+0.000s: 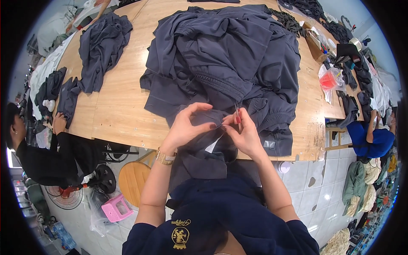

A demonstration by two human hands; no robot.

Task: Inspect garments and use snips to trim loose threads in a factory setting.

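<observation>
A dark grey garment (199, 163) hangs over the table's near edge into my lap, with a small white label (213, 145) showing on it. My left hand (189, 126) is curled around a fold of this cloth, its thumb pressed on the fabric. Close beside it, my right hand (245, 135) pinches the same fold between thumb and fingertip. Tucked in that hand is a pair of small red-handled thread snips (238, 114), blades pointing away from me. Just beyond both hands lies a big heap of dark grey garments (225, 51) with gathered elastic waistbands.
The wooden table (114, 106) carries another dark garment pile (106, 49) at the left. A red plastic container (327, 80) stands among clutter at the right. Co-workers sit on both sides. A round wooden stool (134, 182) and a pink stool (117, 208) stand at lower left.
</observation>
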